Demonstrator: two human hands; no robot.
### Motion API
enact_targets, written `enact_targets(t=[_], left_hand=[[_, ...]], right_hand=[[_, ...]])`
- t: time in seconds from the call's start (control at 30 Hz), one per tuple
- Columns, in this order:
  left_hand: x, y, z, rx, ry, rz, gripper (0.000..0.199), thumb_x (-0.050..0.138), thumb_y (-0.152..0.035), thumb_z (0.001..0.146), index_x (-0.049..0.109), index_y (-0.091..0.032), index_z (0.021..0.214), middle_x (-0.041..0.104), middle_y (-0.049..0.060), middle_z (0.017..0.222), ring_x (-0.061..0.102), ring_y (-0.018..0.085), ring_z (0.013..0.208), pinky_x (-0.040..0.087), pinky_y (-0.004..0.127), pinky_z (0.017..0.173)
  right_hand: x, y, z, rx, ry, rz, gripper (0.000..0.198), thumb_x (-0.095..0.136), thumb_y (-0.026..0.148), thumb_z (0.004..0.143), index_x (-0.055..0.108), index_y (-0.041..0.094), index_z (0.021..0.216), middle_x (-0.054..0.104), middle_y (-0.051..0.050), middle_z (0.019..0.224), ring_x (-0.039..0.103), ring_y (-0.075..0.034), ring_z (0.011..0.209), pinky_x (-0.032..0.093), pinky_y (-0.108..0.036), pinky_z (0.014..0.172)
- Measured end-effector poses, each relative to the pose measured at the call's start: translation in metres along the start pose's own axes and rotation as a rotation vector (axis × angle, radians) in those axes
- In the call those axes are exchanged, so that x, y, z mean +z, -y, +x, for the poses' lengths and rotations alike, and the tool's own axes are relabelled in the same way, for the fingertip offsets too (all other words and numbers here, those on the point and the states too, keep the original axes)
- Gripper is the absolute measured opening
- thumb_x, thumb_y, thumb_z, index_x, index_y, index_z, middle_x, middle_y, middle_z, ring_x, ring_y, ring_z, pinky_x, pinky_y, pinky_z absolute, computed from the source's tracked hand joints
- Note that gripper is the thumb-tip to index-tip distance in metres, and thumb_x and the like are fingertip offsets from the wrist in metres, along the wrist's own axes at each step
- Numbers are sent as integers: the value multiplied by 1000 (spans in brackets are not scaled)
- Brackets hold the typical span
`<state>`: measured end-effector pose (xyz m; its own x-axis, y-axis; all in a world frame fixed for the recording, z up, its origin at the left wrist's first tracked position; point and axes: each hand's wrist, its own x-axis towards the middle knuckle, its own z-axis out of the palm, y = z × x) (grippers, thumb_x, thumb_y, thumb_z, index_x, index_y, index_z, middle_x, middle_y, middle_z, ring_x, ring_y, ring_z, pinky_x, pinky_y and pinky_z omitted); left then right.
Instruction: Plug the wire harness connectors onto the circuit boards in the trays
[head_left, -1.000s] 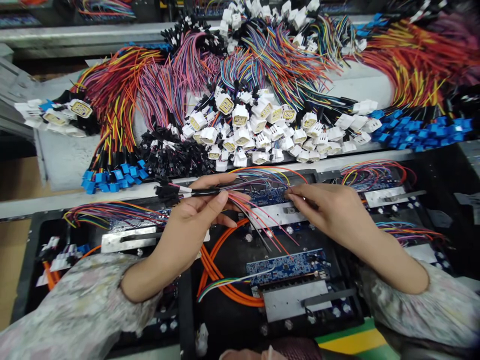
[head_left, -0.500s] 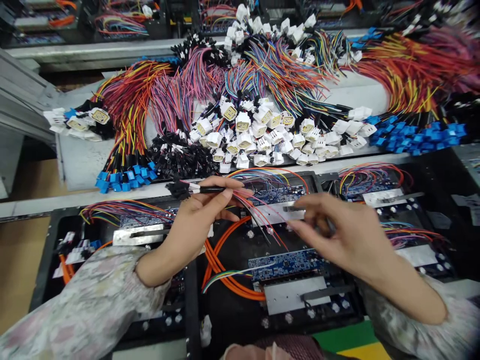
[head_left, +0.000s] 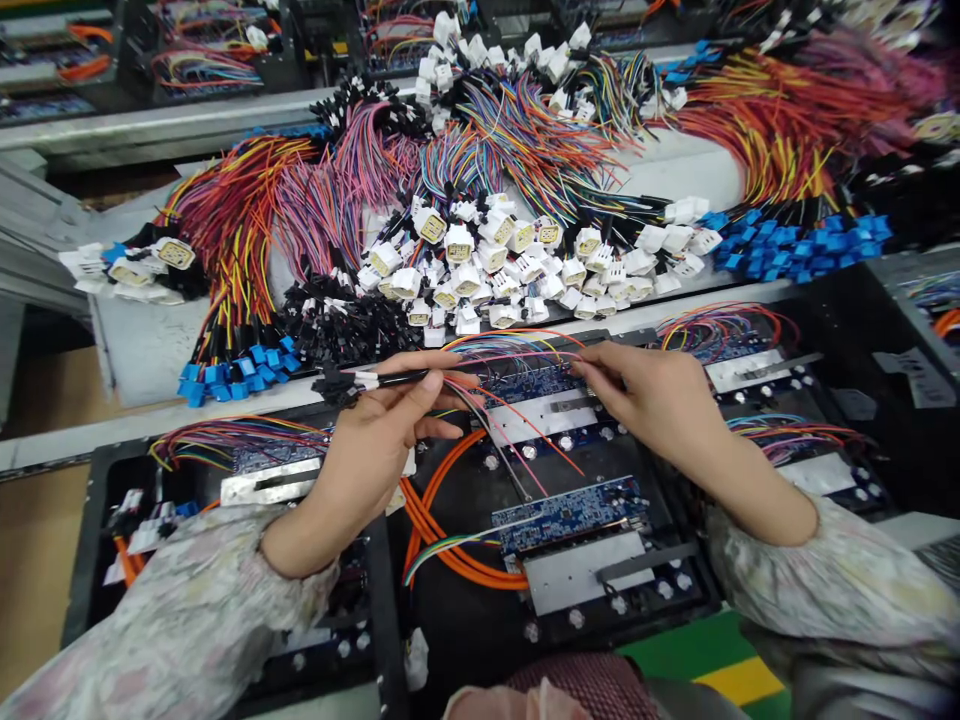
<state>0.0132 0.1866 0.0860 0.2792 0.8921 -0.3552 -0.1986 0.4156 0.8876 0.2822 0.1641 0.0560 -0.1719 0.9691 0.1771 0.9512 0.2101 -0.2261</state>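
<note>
Here, wire bundle (head_left: pixel 403 377), inside left grip (head_left: pixel 379 435)

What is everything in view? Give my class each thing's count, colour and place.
Blue connectors: many, blue, left and right of the pile
White connectors: many, white, mainly mid-pile
Black connectors: many, black, left of the central white ones
Loose wires: uncountable, multicoloured, across the pile
Trays: several, black, near and far
Circuit boards: several, blue, in the trays
Metal plates: several, silver, beside the boards
Orange cables: several loops, orange, left of the nearest board
Wire harness: at least one, black and multicoloured, in left hand
Sleeves: two, pale floral, lower left and right
Left hand: one, bare, left of centre
Right hand: one, bare, right of centre
</note>
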Motion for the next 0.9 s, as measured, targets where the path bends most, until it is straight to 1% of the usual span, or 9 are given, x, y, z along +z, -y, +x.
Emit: enact_targets(t=[0.17,0.3,0.43,0.5,0.57,0.63,0.7,0.77,0.9], left_hand=[[0,0,1,-1,0,6,15,70,-27,89,71,-20,103,78,5,96,73,14,83,58,15,60],[0,0,1,0,-2,2,15,70,-27,89,71,-21,103,78,5,96,73,14,83,58,16,60],[1,2,1,4,-14,-8,15,68,-27,90,70,-21,104,78,4,95,73,14,84,58,16,60],[1,2,1,6,-12,-20,12,68,-26,90,70,-21,100,78,4,94,73,14,84,58,16,61],[2,2,1,10,-10,-28,9,68,-26,89,70,-21,96,77,4,95,73,14,84,59,17,61],[2,2,1,18,-14,-22,8,69,-27,89,70,-21,93,76,3,95,73,15,86,60,18,62],[1,3,1,27,-27,14,10,70,-29,88,72,-21,93,76,3,92,73,16,87,61,20,65],[-1,4,1,30,-40,70,14,70,-32,88,73,-21,97,76,4,91,74,18,86,61,22,65],[-2,6,0,27,-64,116,19,69,-33,89,74,-20,100,76,7,92,74,20,85,60,22,59]], right_hand=[[1,-2,3,-8,20,4,30,48,35,98,73,19,96,76,-5,80,69,-20,63,38,-31,55],[-3,-1,2,-56,11,-11,28,49,33,98,74,21,98,78,-5,90,71,-20,69,40,-30,55],[-19,19,-8,-62,-70,65,28,56,41,96,71,18,102,74,-3,74,66,-17,59,42,-28,54],[-28,31,-12,-160,1,139,26,55,40,96,70,18,99,71,-1,69,65,-15,57,43,-27,53],[-33,38,-12,-264,65,169,25,50,33,99,69,20,89,71,-2,71,66,-15,60,44,-27,54],[-34,38,-7,-275,26,187,25,48,27,100,67,20,85,73,-3,78,69,-16,67,48,-28,60],[-29,33,2,-250,-9,213,19,50,25,99,67,20,92,75,-4,85,70,-17,74,51,-29,67],[-22,26,11,-272,51,232,17,51,24,99,67,20,97,75,-5,89,70,-18,79,52,-31,70],[-9,21,20,-340,185,275,17,50,22,99,66,18,94,72,-6,85,68,-18,76,51,-30,66]])
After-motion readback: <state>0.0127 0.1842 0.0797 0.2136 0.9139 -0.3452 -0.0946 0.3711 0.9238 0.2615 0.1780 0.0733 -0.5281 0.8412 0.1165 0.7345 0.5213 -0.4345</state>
